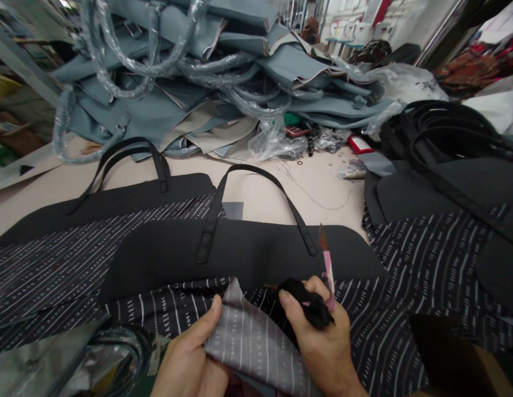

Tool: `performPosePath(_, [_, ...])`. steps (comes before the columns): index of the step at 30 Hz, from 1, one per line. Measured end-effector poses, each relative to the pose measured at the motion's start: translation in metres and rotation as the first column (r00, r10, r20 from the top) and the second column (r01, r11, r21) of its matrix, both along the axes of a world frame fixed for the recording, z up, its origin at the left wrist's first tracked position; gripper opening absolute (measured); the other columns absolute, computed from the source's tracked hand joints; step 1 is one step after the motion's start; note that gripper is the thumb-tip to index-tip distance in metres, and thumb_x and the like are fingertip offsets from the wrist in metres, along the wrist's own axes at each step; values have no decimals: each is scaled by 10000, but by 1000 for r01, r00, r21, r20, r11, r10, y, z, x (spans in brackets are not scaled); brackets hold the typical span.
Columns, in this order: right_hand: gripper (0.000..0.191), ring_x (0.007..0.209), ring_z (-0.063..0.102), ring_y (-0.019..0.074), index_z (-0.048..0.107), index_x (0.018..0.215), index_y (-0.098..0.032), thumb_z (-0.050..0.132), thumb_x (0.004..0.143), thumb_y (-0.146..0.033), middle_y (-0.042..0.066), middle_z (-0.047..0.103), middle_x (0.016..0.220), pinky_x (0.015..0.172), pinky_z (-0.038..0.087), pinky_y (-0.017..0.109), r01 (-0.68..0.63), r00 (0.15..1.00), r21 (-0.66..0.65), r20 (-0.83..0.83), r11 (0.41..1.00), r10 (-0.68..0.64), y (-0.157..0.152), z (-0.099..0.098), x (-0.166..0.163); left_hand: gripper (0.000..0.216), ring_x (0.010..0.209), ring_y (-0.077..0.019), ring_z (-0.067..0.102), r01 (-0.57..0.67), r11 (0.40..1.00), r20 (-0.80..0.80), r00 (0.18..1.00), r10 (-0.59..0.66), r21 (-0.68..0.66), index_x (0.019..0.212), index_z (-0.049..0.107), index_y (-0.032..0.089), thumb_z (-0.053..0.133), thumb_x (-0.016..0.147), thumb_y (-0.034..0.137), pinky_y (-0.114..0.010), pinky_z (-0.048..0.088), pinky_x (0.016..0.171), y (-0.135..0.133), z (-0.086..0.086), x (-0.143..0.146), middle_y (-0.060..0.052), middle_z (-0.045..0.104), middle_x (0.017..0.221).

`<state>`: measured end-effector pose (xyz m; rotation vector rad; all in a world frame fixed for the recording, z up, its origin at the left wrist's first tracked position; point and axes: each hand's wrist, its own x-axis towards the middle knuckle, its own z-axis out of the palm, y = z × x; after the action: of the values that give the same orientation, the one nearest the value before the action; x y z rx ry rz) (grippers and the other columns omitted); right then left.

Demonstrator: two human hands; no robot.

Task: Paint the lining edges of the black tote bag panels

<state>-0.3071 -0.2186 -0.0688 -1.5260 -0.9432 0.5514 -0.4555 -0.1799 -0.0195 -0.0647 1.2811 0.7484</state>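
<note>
In front of me lies a black bag panel (157, 248) with a strap handle (262, 171) and black lining cloth (177, 309) printed with white dashes and lettering. My left hand (194, 353) pinches a turned-back flap of the lining (256, 336), its paler grey underside showing. My right hand (322, 342) is closed around a black wrapped tool (306, 303), whose thin tip points left at the lining just below the panel's lower edge. Between the same fingers stands a slim tool (328, 270) with pink wrapping and a brown pointed tip; its exact kind is unclear.
Blue-grey bags (177, 105) with plastic-wrapped handles are heaped at the back. Another black panel (115, 198) lies left, and stacked panels (438, 193) with coiled straps lie right. A red box (359, 144), clear plastic (276, 140) and loose thread lie on the pale table (281, 198).
</note>
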Motion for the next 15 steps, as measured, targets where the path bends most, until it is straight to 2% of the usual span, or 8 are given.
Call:
performPosePath(7, [319,483,404,93,477,608,-207,689,809,-336,-67,402,561,470,380,203,24,998,-30,-59,999,-26,1,5,0,279,985,-290,717,36,997,-42,999,-33,74,1156,702,119,605,913,214,-451,581,939,-2,3,1,-135,748,1011])
performPosePath(9, [319,498,434,104,512,616,-199,688,819,-371,-53,449,563,483,398,211,10,992,-60,-124,998,-18,-1,3,4,295,999,-293,713,47,997,-32,998,-45,57,1173,697,117,609,915,231,-447,577,948,-1,3,2,-138,748,1019])
performPosePath(12, [287,581,563,151,593,682,-184,689,837,-406,-14,573,616,580,472,249,-2,972,-93,-233,996,-20,-7,-1,11,327,1005,-294,713,11,999,-27,1000,-10,41,1208,686,134,629,906,245,-440,580,947,0,2,1,-125,752,1009])
performPosePath(15, [284,612,604,174,607,713,-183,714,826,-420,-4,607,649,611,497,276,5,953,-106,-302,994,-37,-10,-5,15,335,1009,-296,712,4,999,-21,1000,-3,42,1218,683,150,631,904,254,-438,585,940,-1,0,0,-115,754,1012])
